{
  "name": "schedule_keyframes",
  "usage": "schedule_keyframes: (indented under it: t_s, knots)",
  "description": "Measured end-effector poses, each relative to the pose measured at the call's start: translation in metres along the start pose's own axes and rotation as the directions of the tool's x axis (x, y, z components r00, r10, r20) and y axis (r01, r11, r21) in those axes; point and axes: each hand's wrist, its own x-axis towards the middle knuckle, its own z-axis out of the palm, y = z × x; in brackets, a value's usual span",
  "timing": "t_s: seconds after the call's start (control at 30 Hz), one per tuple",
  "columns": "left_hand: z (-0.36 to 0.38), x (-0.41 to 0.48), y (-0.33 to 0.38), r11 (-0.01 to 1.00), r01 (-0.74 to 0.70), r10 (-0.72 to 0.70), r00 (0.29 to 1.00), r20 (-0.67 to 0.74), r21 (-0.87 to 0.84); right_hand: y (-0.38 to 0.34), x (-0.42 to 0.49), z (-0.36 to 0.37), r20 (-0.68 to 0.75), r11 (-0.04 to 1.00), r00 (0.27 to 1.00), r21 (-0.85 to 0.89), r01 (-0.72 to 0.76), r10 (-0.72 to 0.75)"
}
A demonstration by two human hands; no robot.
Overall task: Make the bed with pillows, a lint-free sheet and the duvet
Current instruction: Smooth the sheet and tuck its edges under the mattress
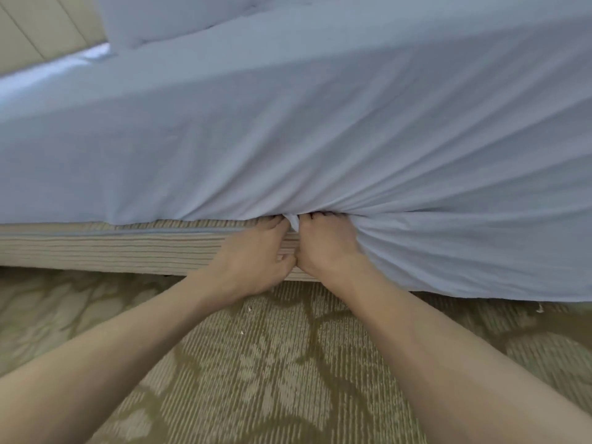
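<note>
at the long side of the bed, where the white sheet hangs over the mattress edge, both hands meet at its lower hem. the left hand and the right hand sit side by side with thumbs touching. their fingers are bent forward and buried to the tips in a gathered bunch of the fabric, which they grip against the top of the striped bed base. tight creases fan up and to the right from that bunch across the sheet. left of the hands the hem lies along the base's upper edge; right of them the sheet hangs lower, covering the base. a white pillow lies at the far left corner of the bed, beside a beige padded headboard. patterned beige carpet covers the floor beneath the forearms.
</note>
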Motion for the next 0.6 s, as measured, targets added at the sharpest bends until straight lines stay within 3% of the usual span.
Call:
schedule_keyframes:
  t_s: [0.17, 0.3, 0.37, 0.47, 0.53, 0.6]
  knots:
    - [0.006, -0.010, -0.002, 0.997, -0.071, 0.071, 0.991, -0.115, 0.006, 0.011, -0.010, -0.006, 0.011, 0.996, 0.996, 0.021, 0.090, -0.090]
    - [-0.003, -0.003, -0.021, 0.987, -0.163, 0.160, 0.954, -0.255, 0.007, 0.026, -0.030, -0.011, -0.150, 0.988, 0.978, 0.024, 0.149, -0.144]
    - [-0.003, 0.000, -0.026, 0.976, -0.219, 0.209, 0.914, -0.347, 0.011, 0.036, -0.037, -0.017, -0.298, 0.985, 0.940, -0.105, 0.140, -0.165]
    - [0.005, 0.008, -0.017, 0.962, -0.274, 0.235, 0.835, -0.497, -0.007, 0.051, -0.045, -0.032, -0.530, 0.945, 0.811, -0.316, 0.083, -0.249]
    - [0.008, 0.017, -0.003, 0.954, -0.291, 0.211, 0.822, -0.529, -0.071, 0.061, -0.048, -0.042, -0.571, 0.899, 0.758, -0.436, 0.045, -0.316]
    - [0.012, 0.024, 0.010, 0.949, -0.302, 0.218, 0.833, -0.508, -0.087, 0.073, -0.052, -0.052, -0.566, 0.852, 0.754, -0.523, -0.016, -0.333]
